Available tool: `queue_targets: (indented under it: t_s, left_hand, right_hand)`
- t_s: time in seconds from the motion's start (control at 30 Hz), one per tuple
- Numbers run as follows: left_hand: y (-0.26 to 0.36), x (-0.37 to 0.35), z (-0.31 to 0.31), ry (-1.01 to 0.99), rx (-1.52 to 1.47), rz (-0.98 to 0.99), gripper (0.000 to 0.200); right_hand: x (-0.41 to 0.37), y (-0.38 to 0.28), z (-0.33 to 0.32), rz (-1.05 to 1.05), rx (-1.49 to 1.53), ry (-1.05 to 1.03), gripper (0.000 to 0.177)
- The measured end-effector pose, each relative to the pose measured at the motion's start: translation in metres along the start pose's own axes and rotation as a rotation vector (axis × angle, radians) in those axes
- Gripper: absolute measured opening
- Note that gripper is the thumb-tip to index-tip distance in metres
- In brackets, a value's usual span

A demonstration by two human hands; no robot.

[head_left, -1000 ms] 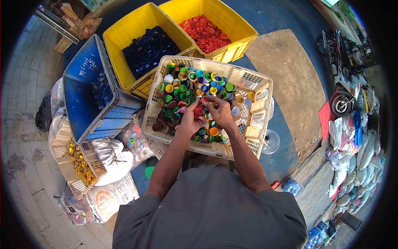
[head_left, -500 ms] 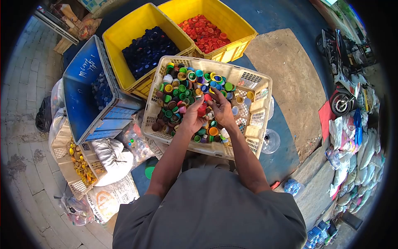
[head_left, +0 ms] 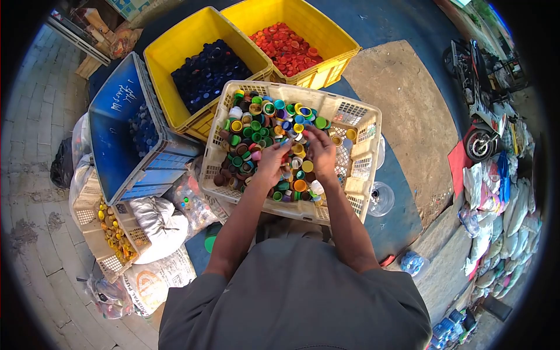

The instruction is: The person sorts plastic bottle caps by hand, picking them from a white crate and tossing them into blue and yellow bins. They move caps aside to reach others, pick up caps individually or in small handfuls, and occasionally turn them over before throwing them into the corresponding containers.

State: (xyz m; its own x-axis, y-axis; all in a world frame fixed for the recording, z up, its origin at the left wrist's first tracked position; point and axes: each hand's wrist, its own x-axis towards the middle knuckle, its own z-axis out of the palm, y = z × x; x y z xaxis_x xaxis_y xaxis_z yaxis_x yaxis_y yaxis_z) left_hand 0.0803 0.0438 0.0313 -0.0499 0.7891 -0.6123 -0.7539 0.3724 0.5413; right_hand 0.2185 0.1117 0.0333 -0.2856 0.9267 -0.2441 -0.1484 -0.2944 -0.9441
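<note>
Mixed bottle caps [head_left: 256, 129] in green, brown, yellow, blue and white fill much of the cream plastic crate [head_left: 356, 175] in front of me. Over the middle of them, my left hand [head_left: 272, 162] is closed, with some red of a cap showing beside its fingers. Just to its right, my right hand [head_left: 321, 154] pinches a small red bottle cap [head_left: 305, 133] at its fingertips. A gap separates the two hands. My fingers hide part of what each one holds.
Beyond the crate stand a yellow bin [head_left: 169, 44] of dark blue caps and another yellow bin [head_left: 329, 38] of red caps. At left are a blue bin [head_left: 111, 146] and a crate [head_left: 114, 265] with yellow caps. A motorcycle [head_left: 479, 131] and filled sacks [head_left: 504, 227] line the right.
My hands have moved apart. The right hand has shifted right with a red cap in its fingertips, and less red shows at the left hand.
</note>
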Motion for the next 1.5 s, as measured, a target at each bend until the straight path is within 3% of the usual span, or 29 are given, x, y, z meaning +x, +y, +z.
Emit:
queue_targets:
  t_s: [0.07,0.13,0.17,0.23,0.37,0.47,0.5,0.6,0.63,0.83,1.07,1.1,1.13,1.17,1.23,1.27,1.3,1.37,1.43,1.5]
  left_hand:
    - [0.003,-0.010,0.016,0.082,0.174,-0.072,0.034]
    - [-0.011,0.004,0.009,0.153,0.146,-0.007,0.040]
    - [-0.014,0.008,0.006,0.201,0.091,0.019,0.041]
    - [-0.008,0.005,0.013,0.306,0.038,0.027,0.046]
    - [0.002,-0.001,-0.002,-0.157,0.094,-0.137,0.047]
    - [-0.003,0.005,-0.009,-0.211,-0.136,-0.120,0.051]
    - [-0.004,0.004,-0.010,-0.228,-0.267,-0.031,0.041]
    - [-0.005,0.006,-0.007,-0.190,-0.474,0.080,0.033]
    - [-0.005,0.009,-0.012,-0.275,-0.558,0.069,0.033]
    - [-0.004,0.022,0.000,-0.227,-0.592,0.159,0.039]
    - [0.031,0.043,0.026,-0.097,-0.528,0.119,0.041]
    - [0.047,0.053,0.041,-0.073,-0.537,0.106,0.042]
    - [0.066,0.063,0.056,-0.048,-0.546,0.091,0.043]
    - [0.090,0.070,0.074,-0.169,-0.514,0.199,0.047]
    - [0.140,0.088,0.106,-0.417,-0.457,0.391,0.061]
    - [0.161,0.092,0.113,-0.545,-0.432,0.482,0.072]
    - [0.172,0.081,0.120,-0.499,-0.447,0.463,0.081]
    - [0.192,0.064,0.129,-0.412,-0.472,0.426,0.100]
    - [0.190,0.065,0.109,-0.415,-0.460,0.397,0.112]
    - [0.177,0.062,0.083,-0.426,-0.412,0.377,0.120]
  right_hand:
    - [0.007,0.003,-0.010,0.097,0.315,0.042,0.026]
    - [0.008,-0.007,-0.016,0.243,0.612,0.093,0.027]
    - [0.018,0.009,-0.032,0.320,0.681,0.015,0.028]
    - [0.012,-0.002,-0.029,0.345,0.728,0.116,0.028]
    - [0.003,-0.003,-0.032,0.381,0.819,0.113,0.027]
    - [-0.002,0.000,-0.032,0.377,0.887,0.088,0.027]
    - [-0.003,0.002,-0.030,0.370,0.908,0.082,0.030]
    - [-0.004,0.005,-0.024,0.374,0.890,0.085,0.041]
    - [-0.002,0.006,-0.023,0.375,0.855,0.061,0.048]
    - [-0.004,-0.009,-0.010,0.325,0.716,-0.110,0.051]
    - [0.031,-0.022,0.001,0.280,0.411,-0.003,0.039]
    - [0.052,-0.016,-0.001,0.255,0.403,-0.008,0.030]
    - [0.074,-0.031,0.001,0.040,-0.395,-0.087,0.027]
    - [0.095,-0.055,0.004,-0.185,-1.190,-0.161,0.025]
    - [0.120,-0.127,0.025,-0.255,-1.442,-0.199,0.022]
    - [0.145,-0.126,0.028,-0.096,-0.508,-0.109,0.018]
    - [0.170,-0.126,0.031,-0.081,0.446,0.017,0.020]
    - [0.183,-0.124,0.009,-0.390,-0.164,0.013,0.029]
    - [0.125,-0.165,0.024,-0.234,0.320,0.129,0.047]
    - [0.121,-0.143,-0.001,-0.182,0.313,0.045,0.049]
